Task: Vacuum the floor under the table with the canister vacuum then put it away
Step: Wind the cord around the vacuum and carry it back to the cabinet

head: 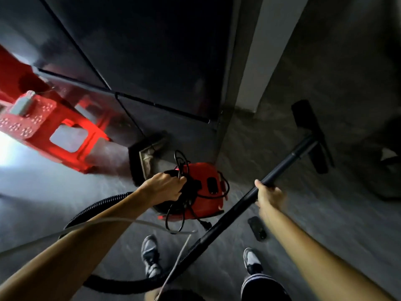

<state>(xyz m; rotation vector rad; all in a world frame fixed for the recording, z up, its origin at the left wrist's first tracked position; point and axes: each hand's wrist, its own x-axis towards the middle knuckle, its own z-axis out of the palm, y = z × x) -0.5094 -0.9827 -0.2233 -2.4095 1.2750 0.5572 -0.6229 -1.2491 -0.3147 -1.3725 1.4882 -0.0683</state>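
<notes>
A red canister vacuum (205,187) sits low at the foot of a dark cabinet corner. My left hand (166,186) grips its top handle together with a bundle of black power cord (184,211) that dangles down with its plug. My right hand (270,197) holds the black wand (288,158), which slants up to the right to the flat floor head (310,131) raised off the floor. The ribbed black hose (121,283) loops from the wand's lower end around behind my feet and up to the canister.
Tall dark cabinet doors (138,51) fill the upper view, with a grey wall strip (260,68) to their right. A red plastic stool (43,124) lies tipped at the left. A small dark object (257,228) lies on the grey floor. My shoes (150,255) stand below.
</notes>
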